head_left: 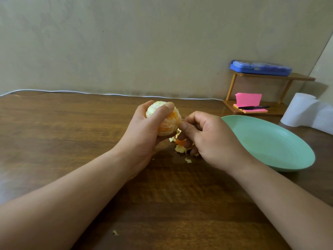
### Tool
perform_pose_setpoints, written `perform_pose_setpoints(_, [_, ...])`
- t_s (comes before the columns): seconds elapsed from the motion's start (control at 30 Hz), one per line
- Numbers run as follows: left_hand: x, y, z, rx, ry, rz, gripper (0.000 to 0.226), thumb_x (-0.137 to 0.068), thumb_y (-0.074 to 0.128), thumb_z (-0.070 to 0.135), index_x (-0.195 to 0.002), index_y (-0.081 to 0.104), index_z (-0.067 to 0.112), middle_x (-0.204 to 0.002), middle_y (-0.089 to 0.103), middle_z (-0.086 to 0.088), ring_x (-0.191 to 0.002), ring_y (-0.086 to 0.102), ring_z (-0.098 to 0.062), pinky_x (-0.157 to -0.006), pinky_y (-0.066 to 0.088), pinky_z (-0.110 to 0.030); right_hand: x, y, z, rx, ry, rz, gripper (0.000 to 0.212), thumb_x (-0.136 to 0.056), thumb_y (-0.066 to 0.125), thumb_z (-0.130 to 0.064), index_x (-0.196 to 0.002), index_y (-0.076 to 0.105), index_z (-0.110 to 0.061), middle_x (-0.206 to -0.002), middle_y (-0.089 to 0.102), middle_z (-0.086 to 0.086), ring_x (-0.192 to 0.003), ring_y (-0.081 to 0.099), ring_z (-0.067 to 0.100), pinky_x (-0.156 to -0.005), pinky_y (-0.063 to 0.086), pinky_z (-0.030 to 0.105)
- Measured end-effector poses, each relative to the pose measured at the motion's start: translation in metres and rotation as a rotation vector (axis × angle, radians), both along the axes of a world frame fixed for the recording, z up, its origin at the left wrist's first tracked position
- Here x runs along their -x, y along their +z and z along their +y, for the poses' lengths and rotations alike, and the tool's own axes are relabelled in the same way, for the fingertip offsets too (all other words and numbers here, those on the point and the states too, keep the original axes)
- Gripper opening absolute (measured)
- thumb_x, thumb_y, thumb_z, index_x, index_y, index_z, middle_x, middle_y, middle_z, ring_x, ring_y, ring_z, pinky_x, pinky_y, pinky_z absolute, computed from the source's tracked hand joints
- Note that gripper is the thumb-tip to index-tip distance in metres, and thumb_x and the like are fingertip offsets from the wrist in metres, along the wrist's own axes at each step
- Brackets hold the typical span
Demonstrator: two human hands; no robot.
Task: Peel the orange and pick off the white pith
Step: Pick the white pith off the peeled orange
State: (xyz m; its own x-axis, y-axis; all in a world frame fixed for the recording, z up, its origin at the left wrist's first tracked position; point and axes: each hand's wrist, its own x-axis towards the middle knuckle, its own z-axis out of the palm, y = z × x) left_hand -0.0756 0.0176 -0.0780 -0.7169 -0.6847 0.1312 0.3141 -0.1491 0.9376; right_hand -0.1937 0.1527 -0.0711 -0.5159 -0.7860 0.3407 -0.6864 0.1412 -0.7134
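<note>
Fingers (pixel 162 112) of the left hand (pixel 144 134) curl round the mostly peeled orange (pixel 166 123), held over the tabletop (pixel 63 132) at frame centre, thumb across its top. Immediately right, the right hand (pixel 207 139) pinches thumb and forefinger against the fruit's right flank, apparently on a shred of pith (pixel 181 121). Torn scraps (pixel 181 148) lie beneath, and a green plate (pixel 288 159) sits farther right.

Head-worn wide view, forward and down, seemingly close over table (pixel 72 123)

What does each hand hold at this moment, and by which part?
The left hand grips the peeled orange, thumb across its front, fingers behind. The right hand pinches at the orange's right side; the bit pinched is too small to tell.
</note>
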Motion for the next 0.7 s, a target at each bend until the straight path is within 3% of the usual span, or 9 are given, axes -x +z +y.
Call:
perform_pose_setpoints(0.13, [-0.0021,-0.0002,0.0017,0.06,0.017,-0.031,0.078,-0.087,0.085,0.043,-0.153,0.047,0.026,-0.136,0.066,-0.009,-0.113,0.076,-0.025,-0.095,0.064,-0.046,-0.0005,0.0014,0.0023,-0.044,-0.006,0.036,0.012,-0.107,0.058,-0.041,-0.108,0.068,-0.033,-0.09,0.075,-0.014,-0.078,0.072,0.001,-0.062,0.058,0.019])
perform_pose_setpoints(0.23, [-0.0022,0.0001,0.0045,0.058,0.016,-0.033,0.068,-0.094,0.08,0.037,-0.152,0.046,0.028,-0.132,0.068,-0.006,-0.105,0.078,-0.019,-0.089,0.066,-0.04,-0.0014,0.0028,0.0031,-0.049,-0.008,0.045,0.013,-0.107,0.059,-0.041,-0.109,0.068,-0.032,-0.091,0.075,-0.012,-0.081,0.073,0.006,-0.067,0.064,0.028])
perform_pose_setpoints(0.4, [-0.0002,0.0009,0.007,0.055,0.043,-0.032,0.069,-0.093,0.08,0.036,-0.153,0.047,0.026,-0.132,0.069,-0.007,-0.108,0.078,-0.02,-0.094,0.064,-0.044,-0.0062,0.0015,0.0021,0.038,-0.026,0.048,0.012,-0.105,0.064,-0.039,-0.096,0.068,-0.032,-0.082,0.075,-0.008,-0.074,0.073,0.01,-0.065,0.065,0.04])
perform_pose_setpoints(0.7, [0.0007,0.0005,0.0039,0.022,0.008,-0.018,0.072,-0.09,0.082,0.04,-0.151,0.05,0.021,-0.134,0.068,-0.012,-0.11,0.077,-0.025,-0.09,0.064,-0.043,-0.0059,-0.0001,0.0026,0.099,-0.033,0.077,0.013,-0.106,0.066,-0.032,-0.093,0.068,-0.03,-0.079,0.073,-0.009,-0.075,0.071,0.008,-0.06,0.062,0.035])
